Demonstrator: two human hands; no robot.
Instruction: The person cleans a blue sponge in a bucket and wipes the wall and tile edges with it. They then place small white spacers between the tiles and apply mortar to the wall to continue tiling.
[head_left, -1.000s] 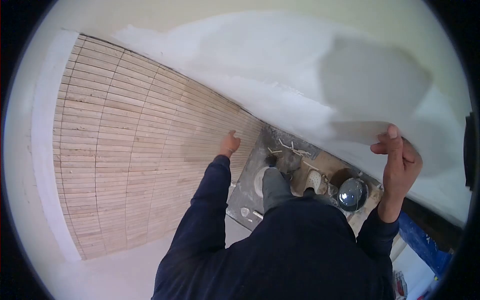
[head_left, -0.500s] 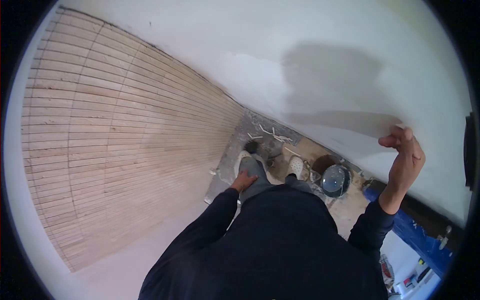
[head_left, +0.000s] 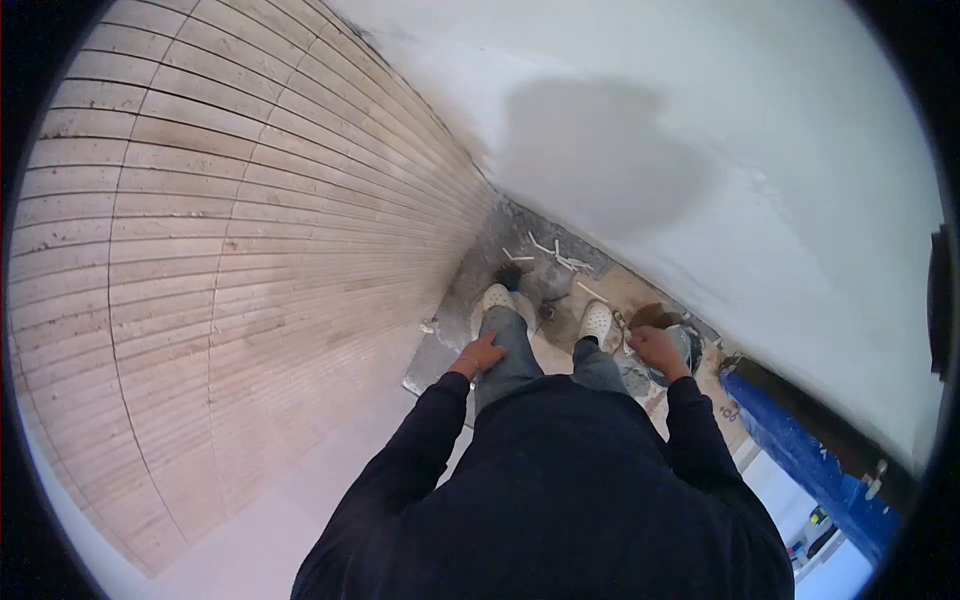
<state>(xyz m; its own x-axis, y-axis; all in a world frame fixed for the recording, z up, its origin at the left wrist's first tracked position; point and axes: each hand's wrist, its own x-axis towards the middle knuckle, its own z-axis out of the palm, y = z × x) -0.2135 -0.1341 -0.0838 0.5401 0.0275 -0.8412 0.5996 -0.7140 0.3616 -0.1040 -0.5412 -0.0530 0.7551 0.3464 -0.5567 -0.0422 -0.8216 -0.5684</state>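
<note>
My left hand (head_left: 480,356) rests on the left leg of my grey trousers (head_left: 512,350), its fingers apart and holding nothing. Lower on the right, my right hand (head_left: 655,350) hangs in front of the bucket (head_left: 690,345) and hides part of it. The fingers of that hand are curled together; whatever is between them is too small to make out. My pale clogs (head_left: 597,320) stand on the dirty floor.
A wall of narrow beige tiles (head_left: 240,260) rises at the left and meets a white wall (head_left: 800,150). White strips (head_left: 570,262) lie in the floor corner. A blue covered edge (head_left: 800,440) runs along the lower right.
My right hand has come down from the white wall to the bucket. My left hand stays on my leg. The view has shifted, and the head's shadow sits further left on the wall.
</note>
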